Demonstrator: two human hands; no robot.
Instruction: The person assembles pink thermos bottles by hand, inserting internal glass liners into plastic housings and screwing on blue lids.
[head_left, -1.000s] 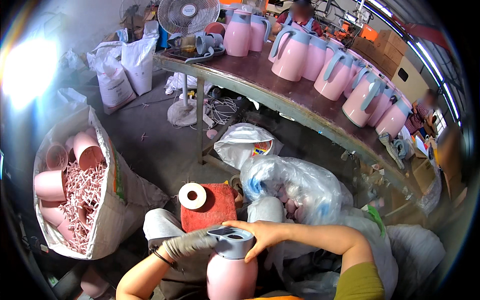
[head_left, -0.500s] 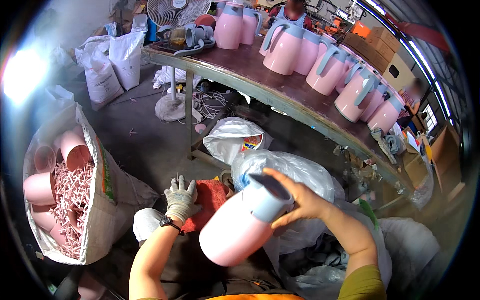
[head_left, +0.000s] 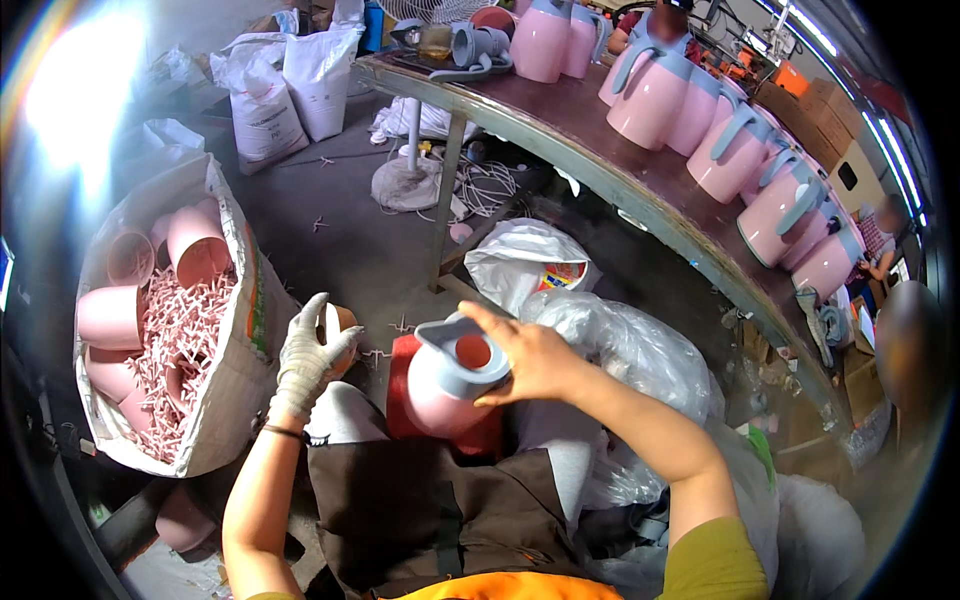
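A pink jug point(head_left: 440, 400) with a grey-blue spouted collar stands nearly upright in front of me, its round opening facing up. Its base meets a red pad point(head_left: 402, 385) between my knees. My right hand point(head_left: 530, 355), bare, grips the collar from the right, with fingers over the rim and thumb below. To the left of the jug, my left hand point(head_left: 308, 355) wears a pale glove and is closed round a tan, rounded thing point(head_left: 342, 325). The palm and fingers hide much of that thing, so its kind cannot be made out.
A white sack point(head_left: 245, 345) at the left holds pink shells and many small pink sprue pieces. Several finished-looking pink jugs point(head_left: 655, 100) stand on the long table point(head_left: 560, 130) ahead. Clear plastic bags point(head_left: 640, 350) bulge at my right. People sit beyond the table.
The jug has swung from tilted to nearly upright and come onto the red pad. My left hand has left the pad, moved left and taken up the tan thing. The view has shifted left.
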